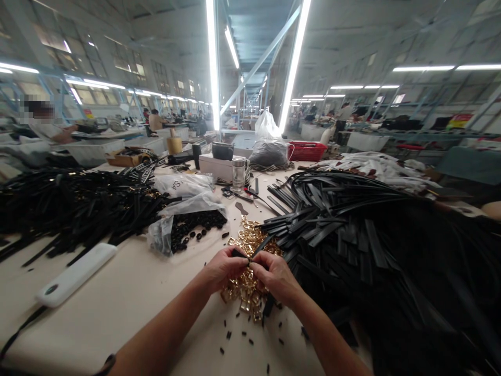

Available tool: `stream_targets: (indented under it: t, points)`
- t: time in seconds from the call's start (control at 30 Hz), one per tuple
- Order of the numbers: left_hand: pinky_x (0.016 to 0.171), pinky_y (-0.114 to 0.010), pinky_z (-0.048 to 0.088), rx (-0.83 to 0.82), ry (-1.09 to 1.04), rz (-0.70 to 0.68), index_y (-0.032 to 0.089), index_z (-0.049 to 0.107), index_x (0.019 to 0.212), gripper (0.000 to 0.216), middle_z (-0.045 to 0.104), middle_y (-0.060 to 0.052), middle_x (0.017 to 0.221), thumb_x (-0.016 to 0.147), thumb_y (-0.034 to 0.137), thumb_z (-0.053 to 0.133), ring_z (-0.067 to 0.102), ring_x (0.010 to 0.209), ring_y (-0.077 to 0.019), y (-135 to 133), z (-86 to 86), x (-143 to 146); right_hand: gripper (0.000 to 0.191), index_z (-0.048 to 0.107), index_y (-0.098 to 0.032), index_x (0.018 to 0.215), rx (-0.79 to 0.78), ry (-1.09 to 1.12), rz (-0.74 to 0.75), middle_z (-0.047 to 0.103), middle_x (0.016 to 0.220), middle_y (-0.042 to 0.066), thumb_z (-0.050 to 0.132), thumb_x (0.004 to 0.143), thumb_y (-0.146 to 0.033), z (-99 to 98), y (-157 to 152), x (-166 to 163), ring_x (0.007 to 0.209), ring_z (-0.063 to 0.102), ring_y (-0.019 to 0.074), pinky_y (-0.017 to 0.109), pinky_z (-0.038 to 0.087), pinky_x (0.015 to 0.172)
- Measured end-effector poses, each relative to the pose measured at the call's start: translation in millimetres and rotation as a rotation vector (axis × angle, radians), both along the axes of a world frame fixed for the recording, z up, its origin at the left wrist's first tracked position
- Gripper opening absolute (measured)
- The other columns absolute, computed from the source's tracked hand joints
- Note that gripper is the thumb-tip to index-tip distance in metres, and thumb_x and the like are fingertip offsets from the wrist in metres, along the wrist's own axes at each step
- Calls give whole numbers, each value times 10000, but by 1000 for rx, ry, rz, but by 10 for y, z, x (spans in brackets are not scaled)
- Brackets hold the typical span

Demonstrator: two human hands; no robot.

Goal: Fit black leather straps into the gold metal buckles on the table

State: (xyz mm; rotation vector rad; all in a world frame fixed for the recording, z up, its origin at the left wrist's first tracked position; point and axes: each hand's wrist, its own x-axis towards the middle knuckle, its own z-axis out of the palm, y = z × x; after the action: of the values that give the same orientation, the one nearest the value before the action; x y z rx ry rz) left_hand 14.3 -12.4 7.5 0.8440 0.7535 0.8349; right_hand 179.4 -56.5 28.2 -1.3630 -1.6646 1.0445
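My left hand [224,269] and my right hand [276,278] meet at the table's middle, both pinched closed on a black strap [261,244] that runs up and to the right from my fingertips. Under and behind them lies a heap of gold metal buckles [248,245]. A big pile of black straps [352,230] spreads to the right, touching the buckles. A torn clear bag of small black loops [191,224] lies left of the buckles.
Another black strap pile [78,206] covers the left. A white power bank [76,274] lies near the left edge. A glass jar [238,173], boxes and a red basket [307,151] stand behind. Small black bits dot the table [136,292]. A person [45,125] sits far left.
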Motion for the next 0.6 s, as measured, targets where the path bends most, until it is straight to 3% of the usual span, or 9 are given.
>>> stream_targets:
  t: [0.17,0.27,0.33,0.43,0.5,0.6]
  points:
    - [548,-204,414,318,265,168,139,622,705,240,620,5,639,588,234,809,533,567,-100,1,-48,18,207,578,-177,675,122,-167,-111,556,599,-26,542,824,-316,-25,12,-5,581,501,115,212,370,553]
    - [590,-206,425,463,300,199,143,659,768,239,634,-5,693,628,283,793,545,630,-112,-22,-40,19,235,575,-176,665,153,-179,-157,558,600,-22,539,831,-339,-31,40,31,579,492,116,217,365,562]
    - [628,-226,447,452,229,129,129,674,829,275,655,-34,745,698,362,740,571,667,-129,-35,-12,16,250,564,-177,658,167,-149,-183,534,587,-26,542,831,-355,-30,66,72,564,472,112,214,353,543]
    - [630,-253,470,306,77,37,99,673,836,400,661,-68,734,791,491,609,591,638,-135,-38,29,12,259,555,-175,667,144,-49,-157,491,577,-37,552,828,-379,-27,93,121,541,428,100,203,331,503]
    - [607,-237,468,240,39,30,109,664,834,368,653,-50,712,760,469,658,585,605,-116,-37,45,10,264,556,-172,671,118,7,-102,478,578,-41,559,828,-384,-23,92,129,532,409,92,197,323,489]
    - [583,-208,461,225,60,-17,157,662,950,358,669,-38,857,671,354,771,600,644,-103,-43,66,2,264,557,-168,649,92,32,-19,474,574,-43,575,820,-368,-2,68,115,529,405,87,195,325,489]
